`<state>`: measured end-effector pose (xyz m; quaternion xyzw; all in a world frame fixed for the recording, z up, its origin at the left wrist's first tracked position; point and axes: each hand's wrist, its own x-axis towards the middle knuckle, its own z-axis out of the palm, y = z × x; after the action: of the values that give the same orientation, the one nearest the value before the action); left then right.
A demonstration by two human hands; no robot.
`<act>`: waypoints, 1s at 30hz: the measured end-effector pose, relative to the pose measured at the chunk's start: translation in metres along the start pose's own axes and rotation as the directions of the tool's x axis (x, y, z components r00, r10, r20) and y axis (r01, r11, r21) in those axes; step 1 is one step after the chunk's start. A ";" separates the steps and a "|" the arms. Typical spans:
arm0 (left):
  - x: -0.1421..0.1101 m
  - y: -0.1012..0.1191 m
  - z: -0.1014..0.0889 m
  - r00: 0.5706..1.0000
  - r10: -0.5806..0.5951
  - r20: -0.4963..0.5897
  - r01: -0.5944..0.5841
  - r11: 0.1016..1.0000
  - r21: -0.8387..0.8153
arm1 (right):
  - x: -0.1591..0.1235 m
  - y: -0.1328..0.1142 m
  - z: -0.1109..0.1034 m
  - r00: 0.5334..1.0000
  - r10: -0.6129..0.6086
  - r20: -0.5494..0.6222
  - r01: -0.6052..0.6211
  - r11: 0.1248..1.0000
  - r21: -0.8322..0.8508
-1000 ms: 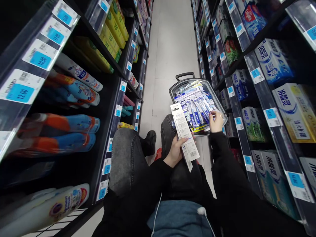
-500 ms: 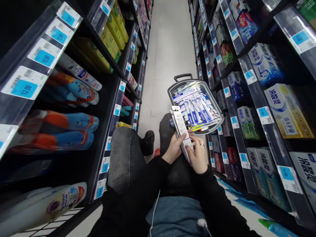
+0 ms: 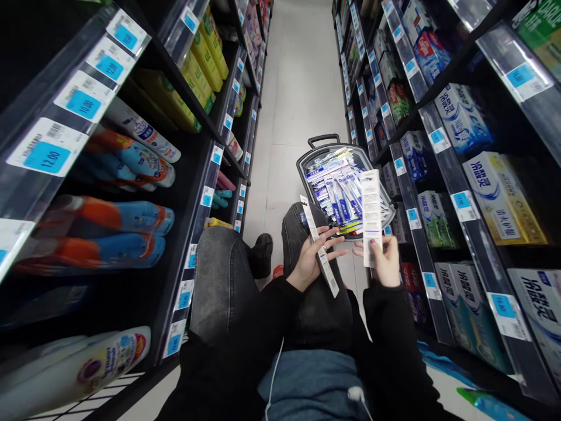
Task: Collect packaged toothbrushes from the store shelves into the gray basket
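A: In the head view, what did the left hand (image 3: 308,261) have?

B: It was clamped on a narrow white pack (image 3: 328,272) that slanted in front of a grey trouser leg (image 3: 293,233). The fingers hid its middle, and the outer ones were spread.

A: Could you read it?

B: No, it was turned nearly edge-on, and I couldn't make out the print.

A: And the other side?

B: The right hand (image 3: 387,261), well apart from the left, gripped a second white pack (image 3: 371,204) near its lower end, thumb on the side facing the camera. The printed lines were too small to read.

A: Where was the basket (image 3: 301,174)?

B: Just beyond the knee on the floor, its handle (image 3: 323,138) at the far end, full of toothbrush packs (image 3: 339,202). The second pack covered some of those. Whether it touched them, I couldn't tell.

A: Anything else half seen?

B: A red object (image 3: 278,271) low down, mostly behind the leg; I couldn't say what. Bottles (image 3: 127,216) on the left-hand shelf faded into shadow, and the nearest boxes (image 3: 541,301) on the right were cut off by the frame's edge.
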<state>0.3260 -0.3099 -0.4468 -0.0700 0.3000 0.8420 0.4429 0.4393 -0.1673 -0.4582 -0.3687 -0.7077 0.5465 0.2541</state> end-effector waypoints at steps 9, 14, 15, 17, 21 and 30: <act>0.000 0.001 0.000 1.000 -0.006 -0.012 0.006 0.999 0.033 | 0.147 0.047 -0.011 0.992 -0.111 -0.056 0.033 0.671 -0.741; 0.002 -0.001 -0.002 0.998 -0.011 -0.055 0.013 0.999 0.036 | 0.207 0.079 -0.004 0.999 -0.027 0.047 0.054 0.547 -0.836; 0.002 -0.001 -0.002 0.998 -0.013 -0.062 0.015 0.999 0.037 | 0.215 0.084 -0.004 0.999 -0.014 0.052 0.051 0.556 -0.829; 0.002 0.000 -0.002 0.997 -0.022 -0.069 0.025 0.999 0.039 | 0.229 0.092 -0.007 0.995 0.010 0.096 0.073 0.571 -0.818; 0.004 0.001 -0.001 0.997 -0.043 -0.071 0.046 0.998 0.041 | 0.242 0.106 -0.009 0.971 0.071 0.228 0.157 0.528 -0.834; 0.008 -0.001 -0.002 1.000 -0.010 -0.026 0.012 0.999 0.048 | 0.238 0.124 -0.015 0.983 -0.076 0.169 0.181 0.593 -0.785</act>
<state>0.3222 -0.3051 -0.4520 -0.0719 0.3255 0.8311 0.4451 0.3384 0.0481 -0.5836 -0.3583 -0.9152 0.1747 0.0597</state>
